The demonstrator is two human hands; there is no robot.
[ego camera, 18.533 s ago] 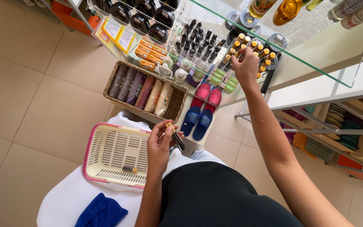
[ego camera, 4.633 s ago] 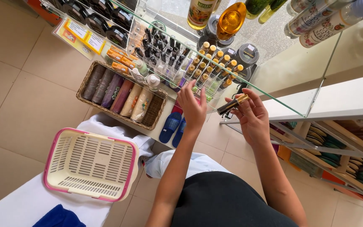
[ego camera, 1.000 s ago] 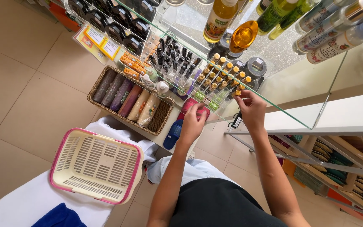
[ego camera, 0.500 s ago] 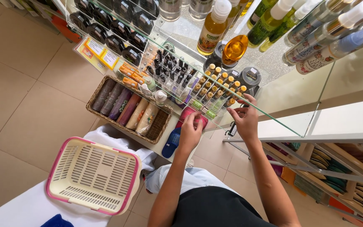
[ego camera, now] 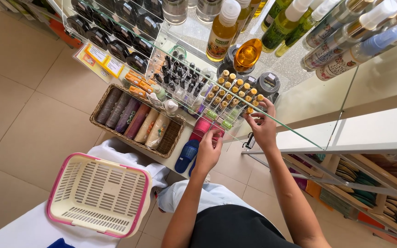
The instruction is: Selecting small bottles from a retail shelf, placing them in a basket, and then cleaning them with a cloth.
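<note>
My left hand (ego camera: pixel 209 150) is raised to the front edge of a clear rack of small vials (ego camera: pixel 217 98), its fingers curled against the green-labelled front row (ego camera: pixel 221 123); I see only its back. My right hand (ego camera: pixel 263 127) is at the rack's right end, with thumb and forefinger closed on a small gold-capped vial (ego camera: pixel 252 109). The rack stands on a lower shelf under a glass shelf (ego camera: pixel 299 133). Dark-capped vials (ego camera: pixel 180 76) fill the rack's left part.
A cream plastic basket with a pink rim (ego camera: pixel 99 195) sits on a white cloth at lower left. A wicker tray of rolled items (ego camera: pixel 136 119), blue slippers (ego camera: pixel 187 156) and pink slippers (ego camera: pixel 203 126) lie below the rack. Tall bottles (ego camera: pixel 221 30) and black jars (ego camera: pixel 116 32) stand above.
Both hands have stayed at the vial rack. My left hand has dropped slightly to the front row and my right hand has shifted a little left to the rack's end.
</note>
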